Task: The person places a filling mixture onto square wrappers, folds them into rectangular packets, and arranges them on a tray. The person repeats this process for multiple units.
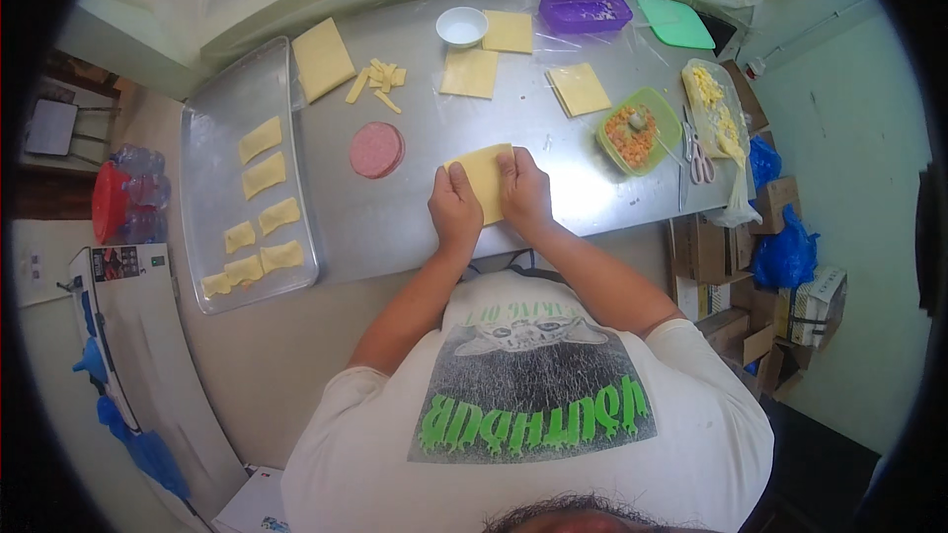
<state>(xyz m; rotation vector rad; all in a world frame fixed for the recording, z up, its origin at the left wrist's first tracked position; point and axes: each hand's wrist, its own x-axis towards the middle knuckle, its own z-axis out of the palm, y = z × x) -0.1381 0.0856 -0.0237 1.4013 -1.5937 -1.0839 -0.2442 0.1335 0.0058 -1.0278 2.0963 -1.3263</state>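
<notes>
A pale yellow dough sheet [481, 173] lies on the steel table [415, 207] right in front of me. My left hand [454, 209] presses on its near left part, fingers curled over the dough. My right hand [523, 192] presses on its right part, beside the left hand. Both hands lie flat on the sheet, which looks partly folded or rolled under them. To the left of my hands sits a stack of round pink meat slices [376, 149].
A metal tray [232, 128] at the left holds several folded dough pieces. More yellow squares [469, 72], cheese strips [377, 81], a white bowl [461, 26], a green tub of filling [637, 130], a purple container [584, 9], scissors [699, 160] and cardboard boxes [731, 276] surround the work spot.
</notes>
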